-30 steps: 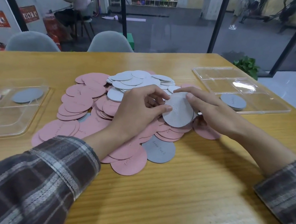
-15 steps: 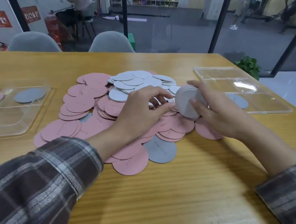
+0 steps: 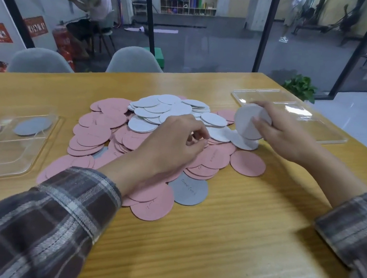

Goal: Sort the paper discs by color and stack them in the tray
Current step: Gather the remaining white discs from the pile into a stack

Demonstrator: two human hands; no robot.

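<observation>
Seen from the head camera: our right hand (image 3: 287, 138) grips a pale grey round paper disc (image 3: 246, 121). A second ago it lay on the heap of pink and grey paper discs (image 3: 109, 126); now it is lifted on edge, just short of the clear plastic tray (image 3: 314, 130) beyond the knuckles. Our left hand (image 3: 172, 144) hovers curled over the heap on the wooden counter (image 3: 210, 247); whether it pinches anything we cannot tell. We judge the disc is bound for the tray.

The table (image 3: 221, 249) is wood with a visible grain and a slight sheen. Both trays (image 3: 314, 132) are clear glossy plastic, catching glare. The discs (image 3: 113, 134) look like matt paper, and the sleeves (image 3: 51, 214) are soft plaid cloth.
</observation>
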